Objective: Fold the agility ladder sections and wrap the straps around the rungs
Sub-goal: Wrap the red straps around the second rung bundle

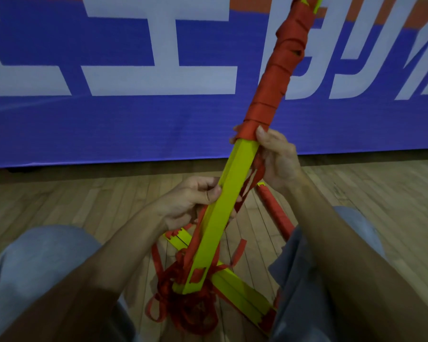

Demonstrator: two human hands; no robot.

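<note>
Stacked yellow plastic rungs point(223, 213), tilted toward 1 o'clock, are gripped by the left hand point(190, 201); the red woven strap point(279, 77) is pinched by the right hand point(279, 156). If slackened, it could be unwound.

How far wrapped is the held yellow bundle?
Partly: red strap covers the bundle from the top down to the right hand; lower half bare.
</note>
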